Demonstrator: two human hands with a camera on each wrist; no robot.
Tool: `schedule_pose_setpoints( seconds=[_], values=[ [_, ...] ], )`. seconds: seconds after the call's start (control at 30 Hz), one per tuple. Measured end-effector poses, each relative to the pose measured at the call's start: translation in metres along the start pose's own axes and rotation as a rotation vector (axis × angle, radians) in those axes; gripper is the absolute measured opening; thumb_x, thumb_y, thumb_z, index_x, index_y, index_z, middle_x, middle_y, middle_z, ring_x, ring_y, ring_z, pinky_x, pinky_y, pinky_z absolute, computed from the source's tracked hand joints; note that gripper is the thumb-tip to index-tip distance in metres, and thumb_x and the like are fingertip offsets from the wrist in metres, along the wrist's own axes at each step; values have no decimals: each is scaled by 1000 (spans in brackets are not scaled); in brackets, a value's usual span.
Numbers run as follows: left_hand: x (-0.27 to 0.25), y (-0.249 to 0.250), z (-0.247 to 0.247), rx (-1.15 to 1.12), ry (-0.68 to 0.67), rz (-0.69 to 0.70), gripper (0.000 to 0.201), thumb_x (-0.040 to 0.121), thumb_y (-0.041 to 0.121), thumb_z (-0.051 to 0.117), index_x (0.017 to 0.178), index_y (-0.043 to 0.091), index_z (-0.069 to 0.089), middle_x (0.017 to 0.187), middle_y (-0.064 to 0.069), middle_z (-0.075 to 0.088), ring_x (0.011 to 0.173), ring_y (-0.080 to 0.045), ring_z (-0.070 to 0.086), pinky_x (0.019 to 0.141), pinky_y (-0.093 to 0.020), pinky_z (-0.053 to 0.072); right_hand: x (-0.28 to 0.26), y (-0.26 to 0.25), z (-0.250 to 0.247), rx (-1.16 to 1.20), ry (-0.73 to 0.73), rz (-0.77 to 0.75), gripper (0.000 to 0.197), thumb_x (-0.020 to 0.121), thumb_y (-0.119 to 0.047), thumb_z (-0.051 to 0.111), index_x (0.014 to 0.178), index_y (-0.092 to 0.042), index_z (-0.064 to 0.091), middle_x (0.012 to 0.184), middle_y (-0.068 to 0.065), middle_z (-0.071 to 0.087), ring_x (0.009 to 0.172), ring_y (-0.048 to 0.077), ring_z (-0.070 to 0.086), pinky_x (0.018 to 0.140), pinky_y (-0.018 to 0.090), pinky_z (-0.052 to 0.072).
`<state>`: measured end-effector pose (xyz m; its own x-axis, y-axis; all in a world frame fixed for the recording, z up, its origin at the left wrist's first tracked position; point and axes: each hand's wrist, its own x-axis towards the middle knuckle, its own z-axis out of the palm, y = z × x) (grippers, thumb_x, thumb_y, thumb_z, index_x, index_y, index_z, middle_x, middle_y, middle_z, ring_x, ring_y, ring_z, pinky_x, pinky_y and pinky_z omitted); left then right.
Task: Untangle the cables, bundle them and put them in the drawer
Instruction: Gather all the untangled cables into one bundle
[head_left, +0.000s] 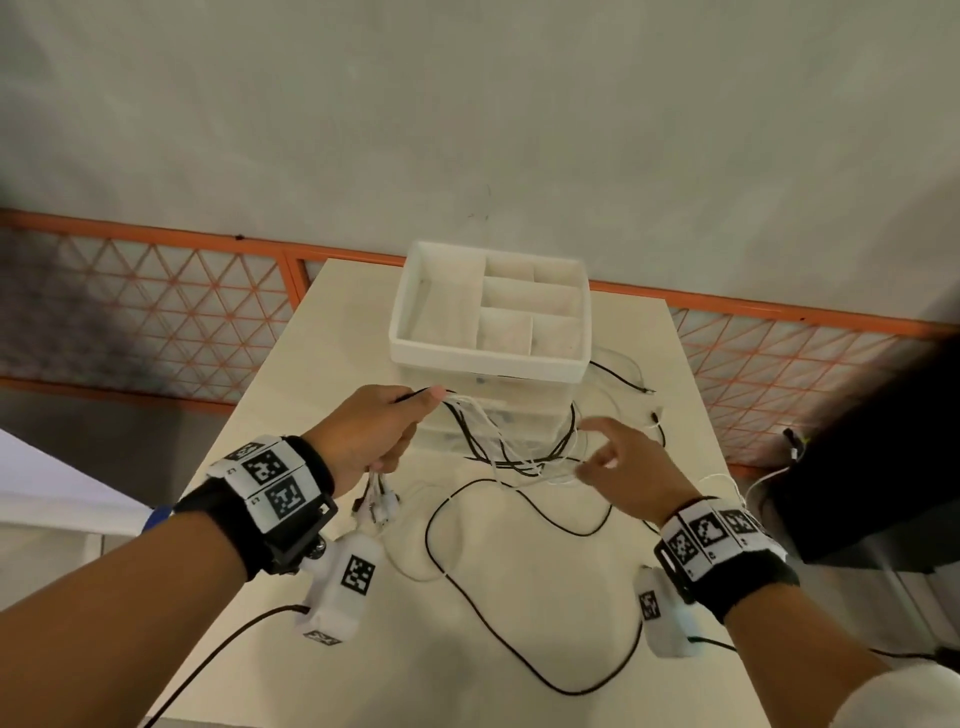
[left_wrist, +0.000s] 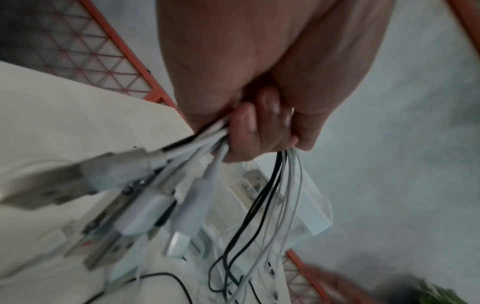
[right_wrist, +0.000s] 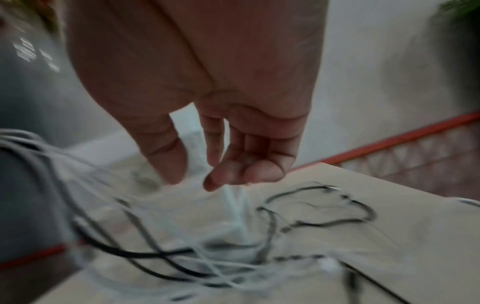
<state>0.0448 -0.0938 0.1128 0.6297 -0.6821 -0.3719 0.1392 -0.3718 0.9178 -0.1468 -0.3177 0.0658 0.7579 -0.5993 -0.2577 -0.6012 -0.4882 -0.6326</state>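
Note:
My left hand (head_left: 374, 431) is held above the cream table (head_left: 545, 582) and grips a bunch of white and black cables (left_wrist: 283, 185) in its fist. Their USB plugs (left_wrist: 145, 205) dangle below the fist (head_left: 376, 504). From the thumb side the strands drop into a tangle (head_left: 519, 460) in front of the white drawer unit (head_left: 483, 359). My right hand (head_left: 608, 457) hovers just right of the tangle (right_wrist: 221, 265), with fingers loosely curled, thumb apart and nothing held (right_wrist: 197, 179). A long black cable (head_left: 427, 530) loops across the near table.
The drawer unit carries an open tray with several compartments on top; the drawers below look shut. More cable ends (head_left: 649, 392) lie to its right. An orange lattice railing (head_left: 156, 296) runs behind the table. A dark object (head_left: 872, 467) stands off the right edge.

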Motion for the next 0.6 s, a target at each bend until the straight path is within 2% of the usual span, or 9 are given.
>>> schedule_pose_setpoints(
  seconds=[0.1, 0.17, 0.2, 0.27, 0.33, 0.4, 0.47, 0.5, 0.6],
  values=[
    [-3, 7, 18, 0, -114, 30, 44, 95, 49, 55, 69, 16, 42, 52, 7, 26, 46, -12, 19, 41, -23, 21, -14, -56, 19, 70, -18, -208, 69, 79, -45, 79, 138, -43, 42, 76, -5, 72, 73, 1, 63, 69, 16, 45],
    [-7, 10, 27, 24, -203, 71, 46, 96, 52, 49, 72, 13, 49, 51, 8, 28, 45, -11, 22, 42, -23, 22, -11, -67, 37, -4, -23, -251, 66, 76, -53, 76, 133, -49, 43, 70, -5, 69, 69, 8, 63, 73, 27, 54],
    [-10, 11, 29, 53, -246, 88, 46, 98, 51, 47, 73, 12, 52, 51, 8, 30, 45, -11, 23, 43, -23, 22, -6, -67, 42, -75, -11, -258, 50, 78, -55, 72, 122, -48, 52, 72, -6, 69, 71, 12, 63, 74, 34, 56],
    [-15, 10, 27, 166, -321, 104, 45, 100, 48, 45, 78, 11, 60, 52, 8, 33, 46, -10, 27, 45, -22, 26, 4, -63, 39, -196, -7, -182, 16, 81, -53, 64, 83, -37, 64, 74, -8, 69, 74, 15, 65, 75, 37, 57],
    [-19, 4, 18, 347, -354, 103, 43, 100, 47, 45, 85, 14, 68, 53, 9, 38, 49, -9, 33, 48, -19, 31, 10, -53, 28, -193, 8, -61, 20, 81, -48, 66, 66, -34, 65, 72, -8, 70, 74, 16, 66, 73, 34, 56],
    [-18, -6, 10, 557, -354, 109, 37, 100, 47, 44, 93, 24, 72, 55, 11, 41, 50, -6, 37, 53, -16, 34, 14, -42, 18, -137, 185, 14, 6, 80, -39, 71, 79, -35, 74, 81, -6, 73, 81, 18, 66, 74, 31, 54],
    [-14, -21, 5, 702, -306, 94, 30, 101, 45, 44, 95, 33, 71, 59, 11, 46, 52, -4, 41, 55, -16, 34, 16, -27, 24, -80, 352, 31, 17, 83, -34, 72, 99, -34, 75, 92, -6, 75, 90, 20, 68, 76, 28, 51],
    [-11, -29, 5, 756, -258, 90, 27, 101, 42, 45, 94, 36, 70, 62, 9, 51, 55, -4, 44, 57, -18, 35, 15, -20, 31, -51, 339, 19, 28, 84, -33, 72, 113, -34, 72, 101, -7, 76, 99, 20, 70, 83, 29, 52],
    [-4, -53, 7, 788, -27, 91, 27, 102, 31, 47, 84, 38, 66, 81, 4, 67, 65, -9, 54, 61, -19, 38, 3, 4, 68, -23, 9, 17, 72, 88, -36, 72, 150, -41, 37, 132, -13, 65, 118, 22, 64, 107, 38, 47]
  ],
)
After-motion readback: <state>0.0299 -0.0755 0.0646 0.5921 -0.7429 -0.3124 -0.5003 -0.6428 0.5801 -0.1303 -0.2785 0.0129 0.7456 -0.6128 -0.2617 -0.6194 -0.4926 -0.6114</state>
